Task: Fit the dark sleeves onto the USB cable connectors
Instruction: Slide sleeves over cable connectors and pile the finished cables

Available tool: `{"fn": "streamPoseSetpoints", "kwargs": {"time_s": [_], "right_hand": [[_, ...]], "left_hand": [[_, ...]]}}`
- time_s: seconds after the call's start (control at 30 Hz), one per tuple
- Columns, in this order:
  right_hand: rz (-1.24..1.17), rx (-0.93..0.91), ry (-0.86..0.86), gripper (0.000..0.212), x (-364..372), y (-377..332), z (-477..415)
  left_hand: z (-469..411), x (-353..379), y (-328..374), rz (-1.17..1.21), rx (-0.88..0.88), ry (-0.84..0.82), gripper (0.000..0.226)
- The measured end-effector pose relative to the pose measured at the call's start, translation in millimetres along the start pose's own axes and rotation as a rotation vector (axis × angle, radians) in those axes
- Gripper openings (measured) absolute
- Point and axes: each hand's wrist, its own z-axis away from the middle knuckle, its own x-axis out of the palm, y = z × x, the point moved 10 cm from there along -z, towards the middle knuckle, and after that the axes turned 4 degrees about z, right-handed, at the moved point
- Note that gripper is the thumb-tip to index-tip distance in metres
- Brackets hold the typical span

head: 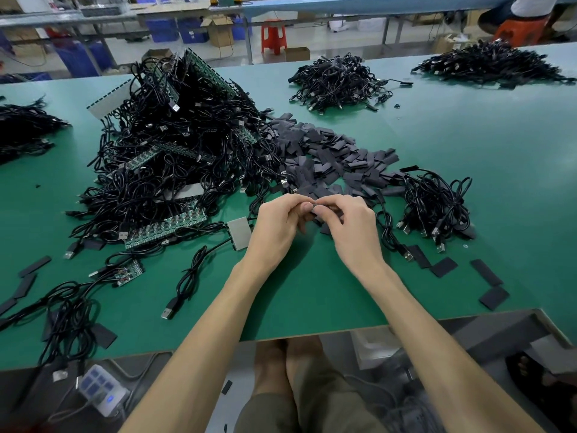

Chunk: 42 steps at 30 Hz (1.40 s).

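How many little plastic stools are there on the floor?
2. A red stool stands at top centre; an orange stool is at top right, under a seated person. Others may be hidden.

Bright, even light; wide-angle edge distortion.

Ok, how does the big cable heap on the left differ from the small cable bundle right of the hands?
The big cable heap is far larger and piled higher; the small cable bundle lies low. The heap has green circuit boards tangled in it; no boards show in the bundle. Both are black USB cables on the green table.
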Motion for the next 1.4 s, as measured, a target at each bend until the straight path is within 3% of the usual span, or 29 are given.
{"fn": "streamPoseSetpoints", "kwargs": {"time_s": [0.1, 0.2, 0.27, 0.33, 0.4, 0.47, 0.67, 0.77, 0.83, 0.9, 1.0, 1.17, 1.4], "right_hand": [[-0.078, 0.048, 0.027, 0.009, -4, 5, 0], [-0.064, 0.057, 0.047, 0.008, -6, 7, -1], [-0.088, 0.071, 0.022, 0.012, -2, 10, -1], [-0.110, 0.050, 0.000, 0.012, 1, 7, 0], [-0.126, 0.014, -0.039, 0.007, 7, 2, 2], [-0.117, -0.040, -0.089, 0.016, 12, -5, 5], [0.007, -0.172, -0.240, 0.018, 32, -20, 11], [0.007, -0.208, -0.235, 0.019, 34, -23, 12], [-0.016, -0.167, -0.227, 0.026, 32, -19, 11], [-0.052, -0.110, -0.222, 0.020, 30, -13, 8], [-0.169, -0.021, -0.252, 0.015, 32, -6, 7], [-0.280, 0.010, -0.321, 0.016, 37, -6, 11], [-0.264, -0.012, -0.304, 0.012, 35, -7, 10]], "left_hand": [[5, -2, 13, -0.142, 0.048, -0.043, 0.017], [13, -31, 16, -0.318, 0.013, 0.050, 0.024], [15, -62, 3, -0.490, -0.135, 0.098, 0.030], [20, -88, -21, -0.611, -0.355, 0.021, 0.035], [29, -100, -39, -0.600, -0.514, -0.089, 0.031], [35, -104, -43, -0.504, -0.548, -0.085, 0.020], [44, -84, -34, 0.166, -0.521, 0.126, 0.004], [43, -66, -27, 0.259, -0.466, 0.128, 0.005], [43, -55, -23, 0.279, -0.449, 0.109, 0.004], [43, -45, -19, 0.305, -0.439, 0.075, 0.004], [41, -39, -17, 0.217, -0.409, 0.025, 0.009], [27, -53, 2, -0.233, -0.238, 0.026, 0.015], [26, -48, 8, -0.264, -0.202, 0.018, 0.012]]}}
